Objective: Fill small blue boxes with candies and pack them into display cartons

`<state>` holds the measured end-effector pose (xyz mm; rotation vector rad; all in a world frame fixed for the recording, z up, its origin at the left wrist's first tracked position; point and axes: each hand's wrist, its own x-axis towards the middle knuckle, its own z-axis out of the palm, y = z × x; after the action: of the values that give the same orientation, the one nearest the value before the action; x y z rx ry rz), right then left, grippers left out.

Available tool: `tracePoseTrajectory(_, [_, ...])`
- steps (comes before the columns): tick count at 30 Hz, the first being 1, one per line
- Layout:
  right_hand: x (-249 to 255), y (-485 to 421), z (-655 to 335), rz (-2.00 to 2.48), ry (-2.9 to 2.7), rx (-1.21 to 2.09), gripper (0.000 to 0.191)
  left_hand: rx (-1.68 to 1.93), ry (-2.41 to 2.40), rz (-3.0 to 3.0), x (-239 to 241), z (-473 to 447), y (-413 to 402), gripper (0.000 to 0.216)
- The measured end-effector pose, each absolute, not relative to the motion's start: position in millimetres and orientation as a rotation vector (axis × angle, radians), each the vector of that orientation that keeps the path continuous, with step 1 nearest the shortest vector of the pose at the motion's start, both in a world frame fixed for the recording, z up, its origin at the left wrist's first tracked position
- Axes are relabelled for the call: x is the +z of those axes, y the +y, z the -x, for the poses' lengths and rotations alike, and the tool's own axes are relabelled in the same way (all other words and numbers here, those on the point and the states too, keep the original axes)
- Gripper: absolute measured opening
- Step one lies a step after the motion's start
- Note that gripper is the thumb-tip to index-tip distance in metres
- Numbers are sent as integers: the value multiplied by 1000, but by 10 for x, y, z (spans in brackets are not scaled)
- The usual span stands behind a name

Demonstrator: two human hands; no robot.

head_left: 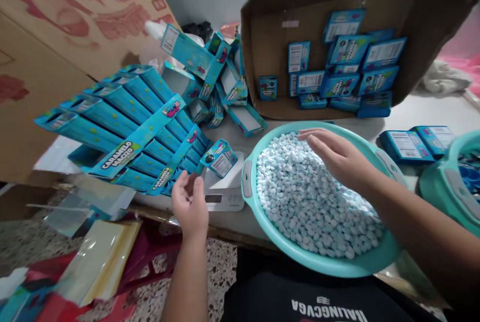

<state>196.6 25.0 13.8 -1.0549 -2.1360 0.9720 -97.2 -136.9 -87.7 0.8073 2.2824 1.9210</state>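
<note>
- Head view showed my right hand [337, 154] spread flat, palm down, fingers loose, resting on top of the heap of pale blue and white candies [300, 202] that filled the teal basin [330, 262].
- My left hand [189, 202] was held palm up with the fingers curled loosely and nothing in it, just in front of the small white scale [225, 194].
- One small blue box [220, 158] sat tilted on the scale's platform, just above my left fingertips; I could not tell whether they touched it.
- To the left of the scale leaned a stack of long blue cartons [120, 127], banded with printed strips.
- Behind it lay a jumble of open blue boxes [221, 87], some on their sides.
- A brown cardboard carton [270, 27], tipped toward me, held more filled blue boxes [348, 67] at the back.
- A second teal basin [453, 182] showed at the right edge, with two flat blue boxes [416, 139] beside it.
</note>
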Motion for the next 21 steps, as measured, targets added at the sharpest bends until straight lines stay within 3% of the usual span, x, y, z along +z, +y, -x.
tracePoseTrajectory(5, [29,266,-1976,902,-2692,759,40,1958,2457,-719,-1191,892,-1764,30])
tracePoseTrajectory(10, [-57,274,-1982,683,-2893,543,31,1954,2509,-827,-1236,878,-1772,42])
tracePoseTrajectory(14, [-42,286,-1987,681,-2920,638,30,2031,2568,-837,-1202,875,-1753,47])
tracePoseTrajectory(21, [35,288,-1982,771,-2926,773,30,2090,2620,-802,-1253,895,-1788,34])
